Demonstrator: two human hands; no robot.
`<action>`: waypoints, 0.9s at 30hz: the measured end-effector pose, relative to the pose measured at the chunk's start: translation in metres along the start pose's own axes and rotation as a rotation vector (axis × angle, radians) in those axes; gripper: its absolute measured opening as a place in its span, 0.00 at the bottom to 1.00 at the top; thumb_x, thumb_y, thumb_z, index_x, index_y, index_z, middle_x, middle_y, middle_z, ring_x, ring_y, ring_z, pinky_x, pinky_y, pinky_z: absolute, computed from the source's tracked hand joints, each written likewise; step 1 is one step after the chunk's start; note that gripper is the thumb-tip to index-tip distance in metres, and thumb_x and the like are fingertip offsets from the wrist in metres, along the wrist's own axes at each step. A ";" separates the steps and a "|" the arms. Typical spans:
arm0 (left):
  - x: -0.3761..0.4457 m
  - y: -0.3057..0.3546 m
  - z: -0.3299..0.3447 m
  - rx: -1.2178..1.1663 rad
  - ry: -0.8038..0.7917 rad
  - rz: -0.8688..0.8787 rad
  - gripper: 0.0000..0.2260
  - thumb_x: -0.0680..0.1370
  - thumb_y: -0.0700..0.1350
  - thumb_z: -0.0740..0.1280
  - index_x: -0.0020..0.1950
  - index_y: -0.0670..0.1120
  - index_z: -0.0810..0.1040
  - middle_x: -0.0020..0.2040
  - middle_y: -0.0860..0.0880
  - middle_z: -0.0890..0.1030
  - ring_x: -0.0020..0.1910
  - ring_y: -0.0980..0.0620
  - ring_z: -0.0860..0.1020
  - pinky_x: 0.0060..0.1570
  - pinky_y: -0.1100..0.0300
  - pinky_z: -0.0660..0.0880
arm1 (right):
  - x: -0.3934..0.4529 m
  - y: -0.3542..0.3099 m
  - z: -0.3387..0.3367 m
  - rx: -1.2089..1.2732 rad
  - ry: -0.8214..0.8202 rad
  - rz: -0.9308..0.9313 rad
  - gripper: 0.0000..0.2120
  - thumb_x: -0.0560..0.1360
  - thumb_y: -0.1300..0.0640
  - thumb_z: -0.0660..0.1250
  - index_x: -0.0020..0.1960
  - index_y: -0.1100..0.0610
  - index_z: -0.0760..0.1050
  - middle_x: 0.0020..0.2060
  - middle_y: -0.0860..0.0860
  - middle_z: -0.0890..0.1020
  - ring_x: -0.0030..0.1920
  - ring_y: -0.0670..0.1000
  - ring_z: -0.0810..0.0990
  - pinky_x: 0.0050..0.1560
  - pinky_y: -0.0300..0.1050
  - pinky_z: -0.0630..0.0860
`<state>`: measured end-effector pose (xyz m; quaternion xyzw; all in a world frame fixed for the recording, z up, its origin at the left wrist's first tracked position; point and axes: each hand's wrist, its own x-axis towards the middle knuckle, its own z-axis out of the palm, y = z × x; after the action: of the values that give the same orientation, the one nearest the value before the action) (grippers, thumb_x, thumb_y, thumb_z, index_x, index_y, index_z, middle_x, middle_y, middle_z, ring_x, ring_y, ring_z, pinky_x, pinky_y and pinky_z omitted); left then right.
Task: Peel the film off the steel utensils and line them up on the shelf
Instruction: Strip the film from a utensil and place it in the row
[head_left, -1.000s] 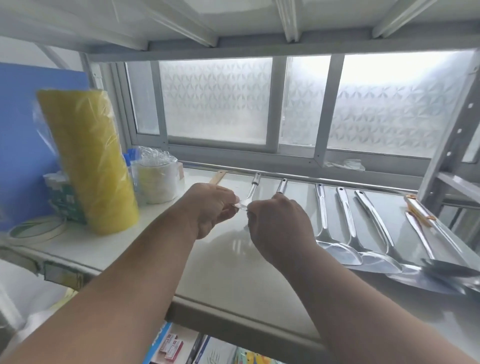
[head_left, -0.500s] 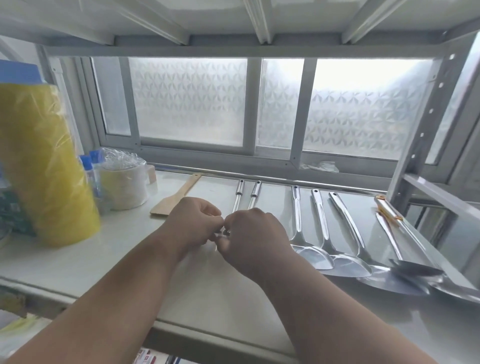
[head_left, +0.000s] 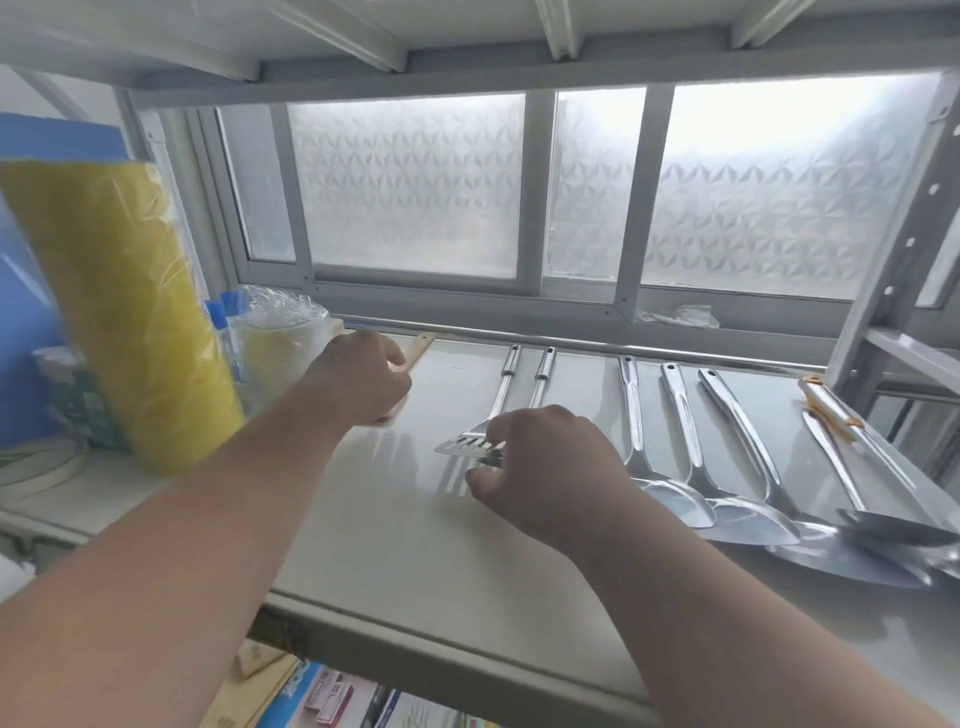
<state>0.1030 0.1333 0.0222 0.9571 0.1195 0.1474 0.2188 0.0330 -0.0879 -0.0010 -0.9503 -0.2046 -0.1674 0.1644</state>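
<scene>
The slotted steel spatula (head_left: 480, 415) lies on the pale grey metal shelf (head_left: 415, 545), its round handle pointing toward the frosted window (head_left: 415, 182) and its slotted blade nearest the viewer. The right hand (head_left: 545, 462) rests at that blade with fingers curled, fingertips pinching its near edge; whether film lies between them cannot be told. Just right of the spatula's handle runs a second round steel handle (head_left: 543, 376), its head hidden under the right hand. Further right of the spatula lie three flat-handled steel turners (head_left: 675, 415) side by side, then two utensils with orange bands (head_left: 831, 410) on the handles. To the left of the spatula, the left hand (head_left: 358, 376) is curled loosely over a light wooden spatula (head_left: 418, 351); a firm grip cannot be confirmed. Beyond it, left again, stand a wrapped white roll (head_left: 280, 348) and a tall yellow plastic-wrapped roll (head_left: 124, 312).
</scene>
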 end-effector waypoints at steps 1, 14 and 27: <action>0.004 -0.009 0.002 0.041 -0.057 -0.020 0.13 0.79 0.52 0.68 0.61 0.55 0.86 0.62 0.47 0.84 0.60 0.45 0.81 0.59 0.55 0.78 | 0.000 0.000 0.000 -0.009 -0.010 -0.004 0.10 0.72 0.45 0.66 0.47 0.50 0.79 0.41 0.50 0.80 0.46 0.57 0.78 0.42 0.46 0.69; -0.002 -0.025 0.027 -0.028 -0.199 0.105 0.06 0.78 0.55 0.66 0.51 0.64 0.82 0.53 0.55 0.78 0.51 0.51 0.75 0.53 0.59 0.70 | -0.001 0.001 0.003 -0.060 -0.069 0.017 0.05 0.74 0.57 0.64 0.47 0.49 0.77 0.40 0.49 0.77 0.44 0.58 0.78 0.41 0.45 0.70; -0.008 -0.021 0.024 -0.119 -0.233 0.204 0.06 0.76 0.54 0.70 0.49 0.67 0.82 0.55 0.55 0.80 0.57 0.52 0.78 0.59 0.54 0.74 | -0.003 -0.005 -0.003 -0.046 -0.129 0.059 0.09 0.75 0.57 0.63 0.51 0.48 0.79 0.45 0.50 0.78 0.46 0.58 0.79 0.44 0.46 0.77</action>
<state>0.0998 0.1403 -0.0104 0.9602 -0.0134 0.0635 0.2716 0.0272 -0.0862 0.0018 -0.9683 -0.1827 -0.1055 0.1340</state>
